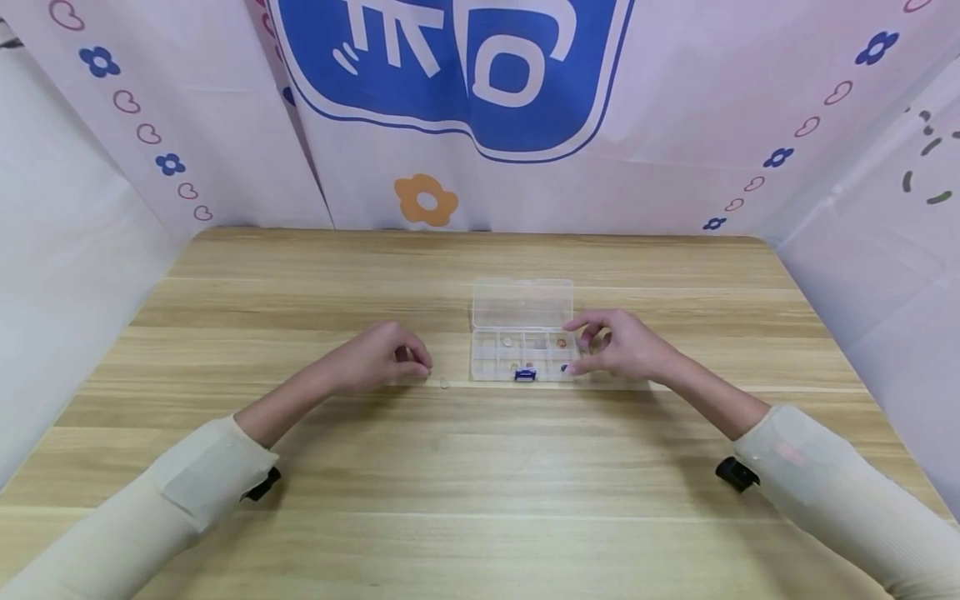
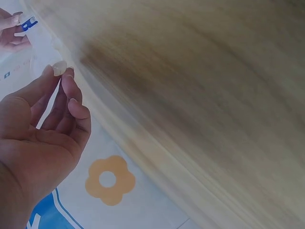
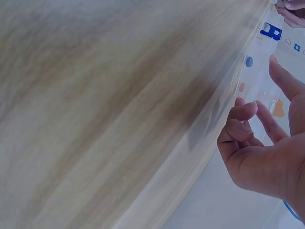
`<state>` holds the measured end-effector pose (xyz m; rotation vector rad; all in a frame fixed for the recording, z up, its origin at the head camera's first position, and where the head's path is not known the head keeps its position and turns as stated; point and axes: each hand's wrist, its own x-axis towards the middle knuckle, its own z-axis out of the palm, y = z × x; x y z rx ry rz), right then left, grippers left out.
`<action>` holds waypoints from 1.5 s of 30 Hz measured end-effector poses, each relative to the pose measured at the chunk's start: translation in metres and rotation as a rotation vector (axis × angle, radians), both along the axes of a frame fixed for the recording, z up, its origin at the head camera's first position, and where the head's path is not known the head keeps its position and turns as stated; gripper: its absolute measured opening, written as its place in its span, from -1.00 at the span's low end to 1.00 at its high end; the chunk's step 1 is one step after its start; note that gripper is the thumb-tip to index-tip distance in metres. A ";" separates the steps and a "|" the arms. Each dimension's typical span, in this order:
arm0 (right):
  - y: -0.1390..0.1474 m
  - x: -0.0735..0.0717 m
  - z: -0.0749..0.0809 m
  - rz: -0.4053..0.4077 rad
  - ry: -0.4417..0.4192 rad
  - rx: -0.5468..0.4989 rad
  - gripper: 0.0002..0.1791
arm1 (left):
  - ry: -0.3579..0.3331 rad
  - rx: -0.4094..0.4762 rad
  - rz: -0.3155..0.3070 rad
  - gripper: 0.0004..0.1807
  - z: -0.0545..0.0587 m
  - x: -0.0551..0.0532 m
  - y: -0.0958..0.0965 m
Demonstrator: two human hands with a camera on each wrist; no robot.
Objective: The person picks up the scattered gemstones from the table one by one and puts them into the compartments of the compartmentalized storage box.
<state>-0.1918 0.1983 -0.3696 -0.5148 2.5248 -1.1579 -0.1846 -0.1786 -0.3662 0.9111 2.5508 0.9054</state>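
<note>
A clear plastic compartment box [image 1: 485, 367] lies on the table with its lid [image 1: 522, 303] swung back and a blue latch [image 1: 525, 375] at its front. Small pieces sit in several compartments, among them an orange-red one [image 1: 561, 342] and a dark blue one [image 1: 565, 367]. My left hand [image 1: 380, 358], left of the box, pinches a small clear round piece [image 2: 59, 68] between thumb and fingertip. The right hand [image 1: 621, 346] holds the right end of the box, index finger at the back, thumb towards the front, other fingers curled. Exact finger contact is too small to tell.
On the wooden table [image 1: 480, 483], just left of the box, lies a small pale round piece [image 1: 444, 382]. Behind the table hangs a white printed cloth [image 1: 645, 192] with a blue sign and an orange flower. Black wrist mounts [image 1: 738, 473] stick out below both sleeves.
</note>
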 end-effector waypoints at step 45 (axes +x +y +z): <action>0.000 0.000 0.001 -0.001 -0.026 -0.003 -0.29 | 0.061 0.088 0.031 -0.92 0.000 -0.005 0.015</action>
